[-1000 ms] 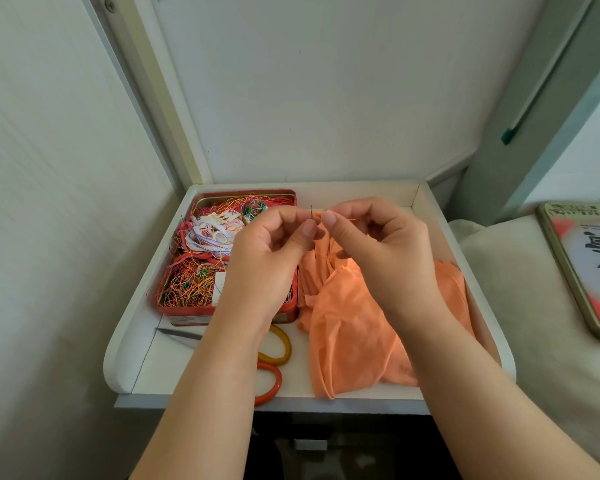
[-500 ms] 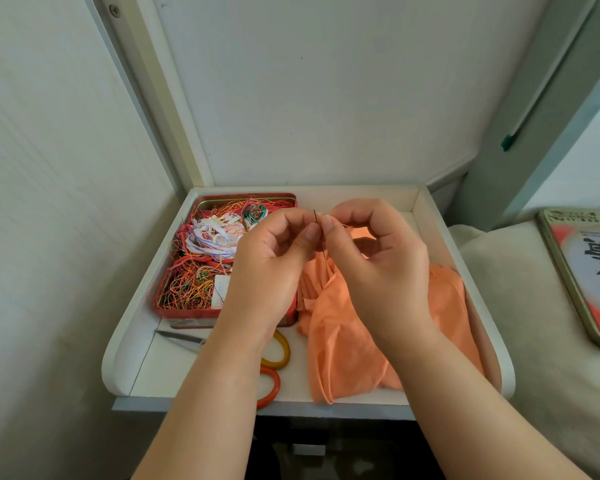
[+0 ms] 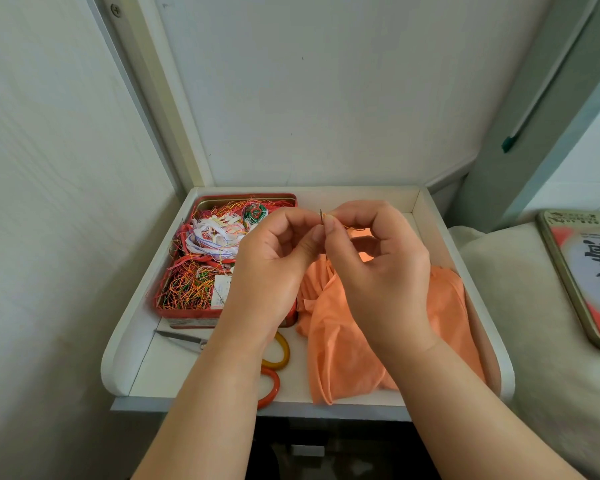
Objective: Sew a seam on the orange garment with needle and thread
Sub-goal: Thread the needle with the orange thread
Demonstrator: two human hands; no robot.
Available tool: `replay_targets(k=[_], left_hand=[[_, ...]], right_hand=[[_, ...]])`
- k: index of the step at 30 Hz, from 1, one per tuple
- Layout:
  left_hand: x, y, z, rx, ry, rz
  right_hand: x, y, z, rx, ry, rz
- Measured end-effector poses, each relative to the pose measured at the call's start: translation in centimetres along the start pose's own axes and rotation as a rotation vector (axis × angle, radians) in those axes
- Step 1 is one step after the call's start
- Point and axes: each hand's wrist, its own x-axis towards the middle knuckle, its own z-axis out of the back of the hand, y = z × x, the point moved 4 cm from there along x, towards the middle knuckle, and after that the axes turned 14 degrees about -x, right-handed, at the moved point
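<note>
The left hand (image 3: 274, 268) pinches the needle (image 3: 322, 220) upright. The right hand (image 3: 378, 265) pinches the thread (image 3: 343, 226) at its eye. Hold both still and poke the tip straight through. The orange garment (image 3: 343, 341) lies underneath, at 6 o'clock.

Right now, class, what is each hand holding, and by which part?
The left hand pinches the needle below its eye; the right hand pinches thread at the eye.

White tray (image 3: 137, 327) holds thread tin (image 3: 187, 308), scissors (image 3: 274, 367), orange garment (image 3: 340, 362).
</note>
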Motion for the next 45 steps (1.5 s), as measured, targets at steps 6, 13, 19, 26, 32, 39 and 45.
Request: replay_targets(k=[6,13,19,26,32,39,45], left_hand=[[0.02,0.01,-0.10,-0.014,-0.002,-0.004],[0.08,0.18,-0.06,-0.014,0.009,-0.011],[0.16,0.25,-0.09,-0.003,0.012,-0.025],[0.14,0.25,-0.03,0.023,0.016,-0.055],[0.09,0.08,0.00,0.042,0.009,-0.082],[0.14,0.14,0.09,0.092,0.013,-0.110],[0.09,0.01,0.08,0.140,0.007,-0.129]], right_hand=[[-0.03,-0.05,-0.03,-0.009,-0.005,0.007],[-0.01,0.01,-0.07,-0.029,-0.005,0.029],[-0.03,-0.07,-0.08,-0.040,0.006,0.030],[0.02,-0.01,-0.09,-0.037,0.008,0.007],[0.04,0.12,-0.05,-0.023,0.015,0.022],[0.09,0.19,-0.02,-0.028,0.007,0.004],[0.07,0.17,0.01,-0.034,0.010,-0.002]])
